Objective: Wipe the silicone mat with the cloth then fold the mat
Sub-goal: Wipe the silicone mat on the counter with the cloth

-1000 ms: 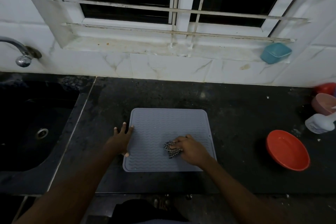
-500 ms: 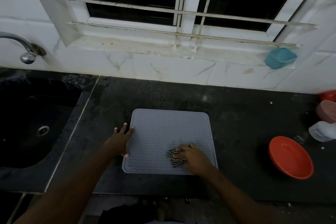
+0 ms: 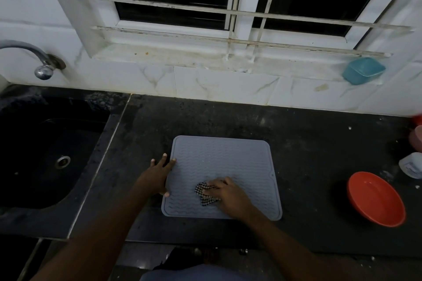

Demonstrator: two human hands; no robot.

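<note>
Grey ribbed square silicone mat, flat on dark stone bench: left hand, fingers spread, pinned its nine-o'clock edge, apparently against sliding; right hand, fingers curled round bunched black-and-white checked cloth, pressed it near mat's six o'clock.

Dark countertop; white-tiled wall; barred window.

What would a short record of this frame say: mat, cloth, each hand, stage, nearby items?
mat: grey, flat on the counter, unfolded
cloth: checked, on the mat's near part
left hand: fingers spread, on the mat's left edge
right hand: holds the cloth against the mat
stage: wiping; fold not yet done
nearby: bowl right, sink left
</note>
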